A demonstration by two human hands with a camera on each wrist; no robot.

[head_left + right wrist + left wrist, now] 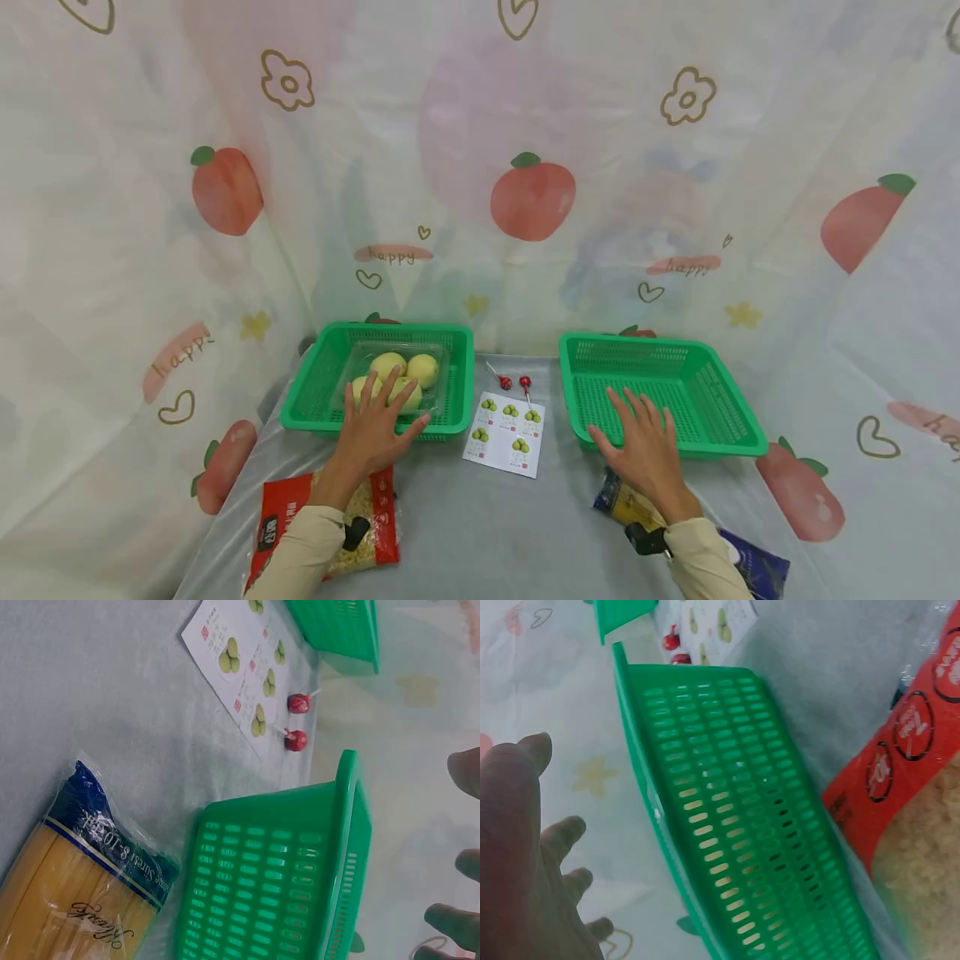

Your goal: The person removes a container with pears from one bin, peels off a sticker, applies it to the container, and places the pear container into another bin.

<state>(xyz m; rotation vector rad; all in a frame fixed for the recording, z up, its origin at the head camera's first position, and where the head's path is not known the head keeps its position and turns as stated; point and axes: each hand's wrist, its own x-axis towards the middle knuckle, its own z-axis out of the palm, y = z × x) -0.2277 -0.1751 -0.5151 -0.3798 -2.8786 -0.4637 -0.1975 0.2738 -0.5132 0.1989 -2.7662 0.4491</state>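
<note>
My left hand (372, 429) hovers with spread fingers over the near side of the left green basket (300, 398). Inside that basket a clear plastic tray (442, 375) holds several pale yellow-green round fruits (422, 370). My right hand (643, 446) is held over the near left edge of the right green basket (720, 408), fingers extended, gripping nothing. Below the left forearm lies a red bag of pale flakes (382, 508). Under the right wrist is a blue-ended pack of pasta (82, 877), partly covered by the arm in the head view.
Between the baskets lies a white sheet of fruit stickers (498, 437). Two red lollipops (506, 382) sit at its far edge, one stick overlapping it. A grey cloth (480, 533) covers the table, and a fruit-printed curtain (465, 125) hangs behind and at both sides.
</note>
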